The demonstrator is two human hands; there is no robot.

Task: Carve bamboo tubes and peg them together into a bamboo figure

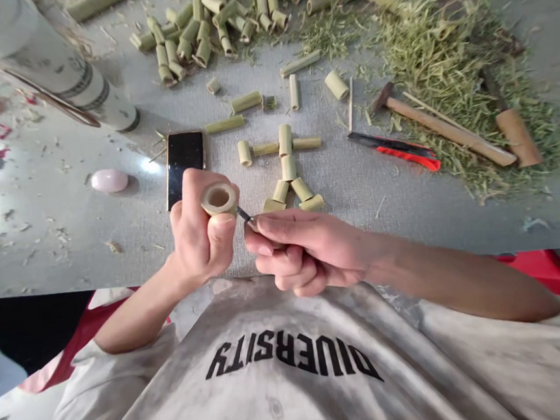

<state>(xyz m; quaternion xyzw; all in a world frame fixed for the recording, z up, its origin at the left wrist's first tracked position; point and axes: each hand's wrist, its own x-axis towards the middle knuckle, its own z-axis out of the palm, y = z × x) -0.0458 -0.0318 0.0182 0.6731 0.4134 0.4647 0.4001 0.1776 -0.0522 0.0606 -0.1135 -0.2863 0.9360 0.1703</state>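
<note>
My left hand [198,233] is closed around a short bamboo tube [231,192], its hollow end turned up toward me. In my right hand [302,244] is a small knife [245,214] with a dark blade; my fingers cover most of its handle. The blade's tip meets the side of the tube, close below the rim. Beyond my hands, several cut bamboo pieces [288,168] lie on the table in the shape of a figure with arms and legs. A black phone [185,159] lies just past my left hand.
A heap of bamboo pieces [200,30] lies at the back. Green shavings [432,46] are piled at right, with a hammer [449,126], a wooden-handled tool [519,137] and a red-black utility knife [402,153] nearby. At left are a pink egg-shaped object [109,180] and a white cylinder [72,78].
</note>
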